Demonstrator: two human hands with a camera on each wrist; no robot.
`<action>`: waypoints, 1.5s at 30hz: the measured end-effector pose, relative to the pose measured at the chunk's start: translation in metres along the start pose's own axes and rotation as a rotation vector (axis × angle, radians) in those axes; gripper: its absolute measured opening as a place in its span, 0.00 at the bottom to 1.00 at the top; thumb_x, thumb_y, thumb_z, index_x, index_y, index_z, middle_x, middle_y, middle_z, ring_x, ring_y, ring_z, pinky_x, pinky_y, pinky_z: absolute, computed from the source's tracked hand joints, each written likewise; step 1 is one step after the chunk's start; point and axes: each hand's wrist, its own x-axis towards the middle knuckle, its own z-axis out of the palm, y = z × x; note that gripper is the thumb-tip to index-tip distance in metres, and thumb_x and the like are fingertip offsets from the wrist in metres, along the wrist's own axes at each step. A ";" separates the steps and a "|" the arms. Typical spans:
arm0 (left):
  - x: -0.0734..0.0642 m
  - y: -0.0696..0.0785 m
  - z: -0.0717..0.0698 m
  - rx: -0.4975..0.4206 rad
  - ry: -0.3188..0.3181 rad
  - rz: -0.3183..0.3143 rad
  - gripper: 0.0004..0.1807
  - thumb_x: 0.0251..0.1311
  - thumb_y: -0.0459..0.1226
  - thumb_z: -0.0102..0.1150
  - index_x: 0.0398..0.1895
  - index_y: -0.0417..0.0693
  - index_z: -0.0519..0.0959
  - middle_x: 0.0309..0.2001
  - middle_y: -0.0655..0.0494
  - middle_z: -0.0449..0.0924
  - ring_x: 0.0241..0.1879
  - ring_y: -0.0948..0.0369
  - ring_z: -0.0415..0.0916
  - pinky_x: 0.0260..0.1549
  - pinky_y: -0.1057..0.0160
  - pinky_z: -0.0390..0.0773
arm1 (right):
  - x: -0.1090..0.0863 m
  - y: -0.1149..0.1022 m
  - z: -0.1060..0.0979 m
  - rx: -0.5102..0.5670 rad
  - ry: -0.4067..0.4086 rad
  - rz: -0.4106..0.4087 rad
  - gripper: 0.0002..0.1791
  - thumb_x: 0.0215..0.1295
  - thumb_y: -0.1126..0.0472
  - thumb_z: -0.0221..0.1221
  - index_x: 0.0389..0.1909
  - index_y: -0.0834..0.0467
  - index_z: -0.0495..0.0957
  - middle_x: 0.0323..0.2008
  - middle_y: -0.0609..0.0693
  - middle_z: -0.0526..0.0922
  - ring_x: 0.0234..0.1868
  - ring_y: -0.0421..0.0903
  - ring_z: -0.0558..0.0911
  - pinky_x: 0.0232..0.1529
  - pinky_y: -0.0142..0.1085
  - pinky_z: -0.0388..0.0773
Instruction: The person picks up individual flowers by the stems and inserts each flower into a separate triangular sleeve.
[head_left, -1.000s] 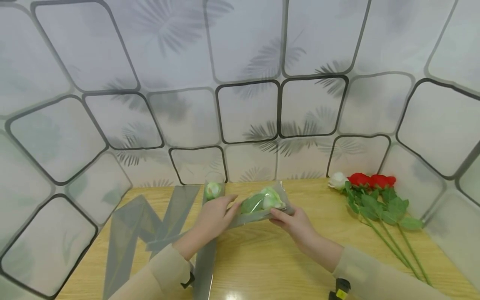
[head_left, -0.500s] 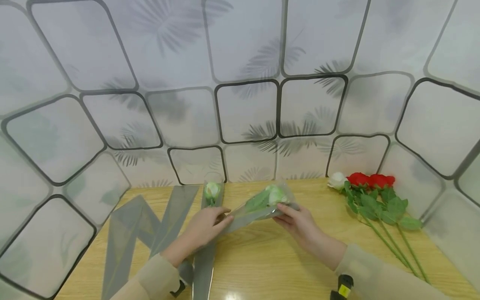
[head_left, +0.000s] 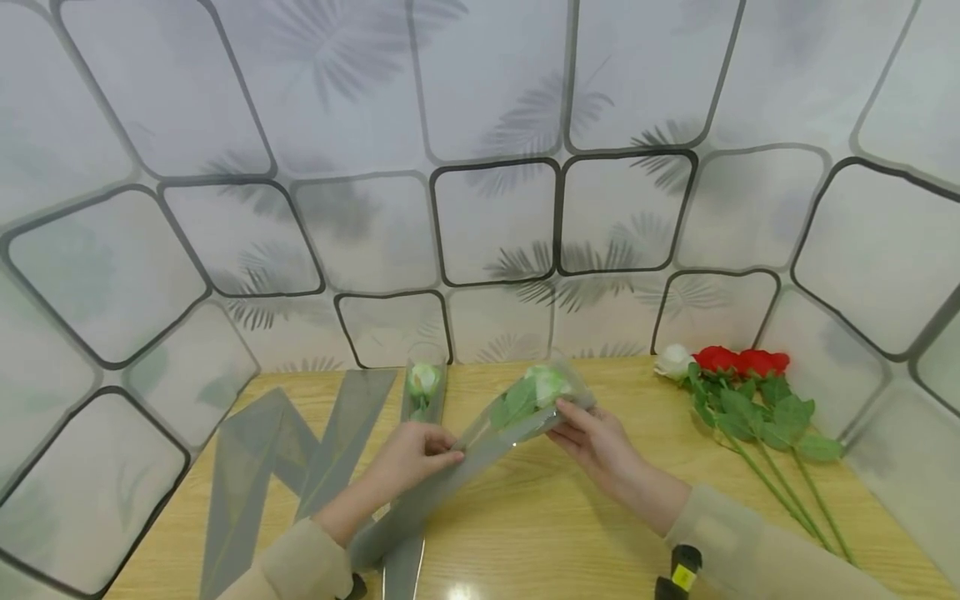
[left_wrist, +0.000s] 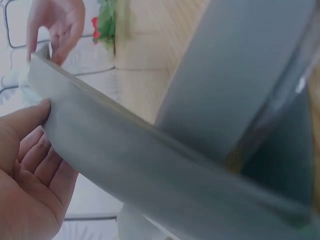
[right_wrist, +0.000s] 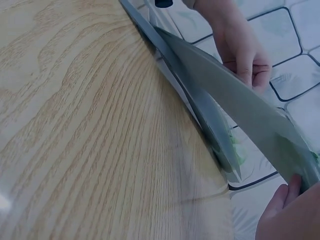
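Observation:
A pale green-white rose (head_left: pixel 550 385) with leaves lies inside a clear-fronted grey flower sleeve (head_left: pixel 465 471), held slanting above the table between both hands. My right hand (head_left: pixel 611 454) pinches the sleeve's edge beside the bloom. Farther down the sleeve, my left hand (head_left: pixel 408 458) grips its other edge between thumb and fingers, as the left wrist view also shows with the sleeve's grey back (left_wrist: pixel 140 145). Beneath and behind it, a second sleeved rose (head_left: pixel 424 379) lies on the table. Its lower part is partly covered by the held sleeve.
Flat grey sleeves (head_left: pixel 242 475) lie overlapping at the left of the wooden table (head_left: pixel 540 533). At the right lie one white rose (head_left: pixel 675 362) and red roses (head_left: pixel 761 362) with long green stems. A patterned wall covering (head_left: pixel 495 225) encloses the back and sides.
The held sleeve has swung to a steeper slant, its lower end coming nearer the front. My left hand has shifted slightly left and down, the right hand slightly right.

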 end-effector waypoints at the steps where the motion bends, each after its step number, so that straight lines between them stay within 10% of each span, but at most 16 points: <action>1: -0.001 0.001 0.002 -0.012 0.007 -0.003 0.05 0.65 0.36 0.73 0.36 0.42 0.90 0.37 0.50 0.92 0.36 0.59 0.90 0.35 0.71 0.86 | 0.000 0.000 0.001 -0.006 0.006 -0.004 0.35 0.84 0.58 0.52 0.80 0.71 0.52 0.48 0.44 0.87 0.51 0.37 0.87 0.66 0.35 0.82; 8: -0.001 0.010 0.013 -0.032 0.073 -0.009 0.05 0.63 0.34 0.74 0.35 0.40 0.90 0.34 0.48 0.92 0.32 0.62 0.88 0.31 0.72 0.85 | 0.002 0.006 0.004 -0.084 -0.074 -0.021 0.27 0.85 0.53 0.52 0.67 0.73 0.71 0.44 0.46 0.91 0.47 0.39 0.90 0.58 0.33 0.86; 14: 0.001 0.017 0.019 -0.026 0.156 -0.034 0.07 0.62 0.34 0.76 0.37 0.38 0.90 0.33 0.46 0.92 0.31 0.58 0.89 0.28 0.71 0.84 | 0.003 0.021 0.007 -0.259 -0.205 -0.031 0.31 0.82 0.56 0.56 0.68 0.81 0.68 0.57 0.62 0.88 0.51 0.40 0.90 0.63 0.37 0.85; 45: -0.001 0.013 0.029 -0.236 0.117 -0.116 0.12 0.73 0.35 0.65 0.43 0.31 0.88 0.32 0.42 0.91 0.27 0.53 0.90 0.29 0.67 0.89 | 0.036 0.037 0.036 -0.257 0.100 -0.004 0.21 0.75 0.67 0.62 0.59 0.80 0.77 0.30 0.48 0.90 0.31 0.36 0.88 0.45 0.35 0.91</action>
